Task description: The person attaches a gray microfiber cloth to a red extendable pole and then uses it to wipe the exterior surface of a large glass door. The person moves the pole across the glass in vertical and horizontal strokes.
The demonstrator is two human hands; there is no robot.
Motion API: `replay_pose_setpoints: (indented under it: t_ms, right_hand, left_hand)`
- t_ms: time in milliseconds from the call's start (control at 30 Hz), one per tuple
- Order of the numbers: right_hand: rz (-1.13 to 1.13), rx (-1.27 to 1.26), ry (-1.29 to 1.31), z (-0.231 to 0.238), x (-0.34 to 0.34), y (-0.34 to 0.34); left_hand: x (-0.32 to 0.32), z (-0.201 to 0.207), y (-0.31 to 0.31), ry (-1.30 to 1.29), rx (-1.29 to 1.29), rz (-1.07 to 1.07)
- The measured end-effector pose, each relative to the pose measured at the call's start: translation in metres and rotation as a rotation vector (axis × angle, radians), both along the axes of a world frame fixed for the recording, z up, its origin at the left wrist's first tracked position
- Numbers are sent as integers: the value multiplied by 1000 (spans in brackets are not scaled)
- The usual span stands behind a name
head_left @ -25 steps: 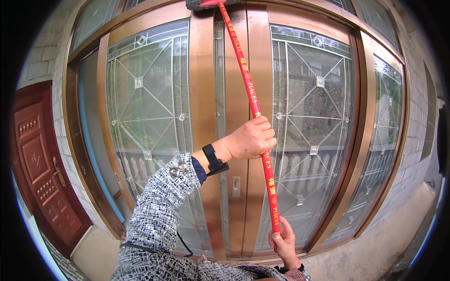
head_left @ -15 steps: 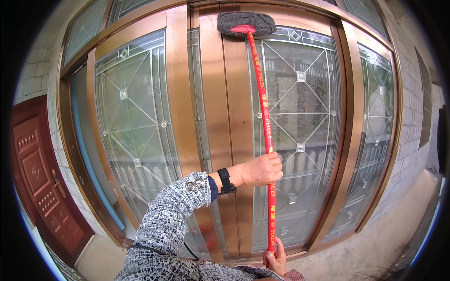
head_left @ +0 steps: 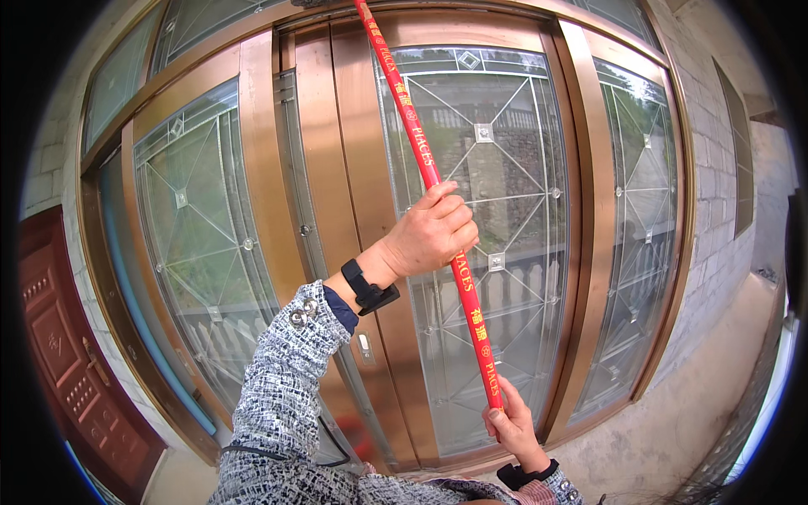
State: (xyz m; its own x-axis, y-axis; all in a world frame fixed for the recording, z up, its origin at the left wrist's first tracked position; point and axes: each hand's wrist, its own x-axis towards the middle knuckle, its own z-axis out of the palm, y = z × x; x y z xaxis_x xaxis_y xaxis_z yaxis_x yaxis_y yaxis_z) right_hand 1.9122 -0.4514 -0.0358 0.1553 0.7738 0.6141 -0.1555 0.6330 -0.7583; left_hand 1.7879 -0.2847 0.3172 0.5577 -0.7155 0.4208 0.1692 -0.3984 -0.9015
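A long red mop pole (head_left: 423, 143) slants up and to the left in front of a copper-coloured glass door. My left hand (head_left: 433, 231) is closed round the middle of the pole. Lower down, my right hand (head_left: 513, 421) grips its bottom end, with the thumb along the shaft. Only a sliver of the dark grey fluffy mop head (head_left: 310, 2) shows at the top edge, near the door's upper frame; the rest is out of view. Behind the pole lies a glass panel (head_left: 522, 202) with a patterned metal lattice.
More glass panels (head_left: 202, 210) stand to the left and right in copper-coloured frames (head_left: 602, 227). A dark red door (head_left: 63, 337) is at the far left. Grey block wall (head_left: 711, 244) and concrete floor (head_left: 656, 421) lie to the right. A light blue strip (head_left: 156, 328) stands inside the left frame.
The mop head has risen up and left, almost out of view. Both hands have moved up with the pole, which now leans further left. The view has shifted slightly.
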Motion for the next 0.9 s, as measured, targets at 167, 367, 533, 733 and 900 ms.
replay_pose_setpoints:
  t_ms: [167, 367, 533, 733, 900]
  right_hand:
    - [-52, 11, -10, 36, 31, -1]
    - [-54, 5, 76, 32, 75, -7]
    - [-107, 50, 284, 20, 92, -11]
    - [-258, 102, 402, 41, 156, -16]
    - [-300, 173, 462, 58, 212, -9]
  left_hand:
    - [34, 20, 8, 52, -57, 50]
    - [102, 32, 11, 178, -45, 8]
    - [193, 29, 3, 334, -14, -32]
    - [320, 47, -3, 366, 27, -159]
    - [416, 59, -4, 385, 57, -194]
